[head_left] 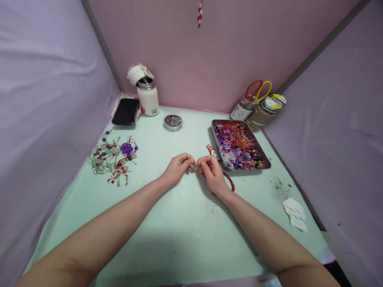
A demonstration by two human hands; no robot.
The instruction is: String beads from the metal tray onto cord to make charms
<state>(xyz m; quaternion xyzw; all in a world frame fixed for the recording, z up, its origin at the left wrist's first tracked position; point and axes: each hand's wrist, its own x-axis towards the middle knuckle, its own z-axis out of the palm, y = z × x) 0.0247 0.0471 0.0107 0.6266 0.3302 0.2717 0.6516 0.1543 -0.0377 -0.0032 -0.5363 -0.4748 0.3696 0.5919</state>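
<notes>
Both hands are meeting mid-tabletop [179, 223], left hand [176, 167] and right hand [213, 172] fingers pinching narrow on something tiny between them; bead tray [267, 158] lying just right.

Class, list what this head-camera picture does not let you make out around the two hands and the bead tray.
- What the left hand and right hand pinch: too small, covered by fingertips.
- The red cord: mostly hidden under the right wrist.
- The small tube beside the bead tray: label too small, end behind the fingers.
- Scissors: blades hidden in their jar.
</notes>
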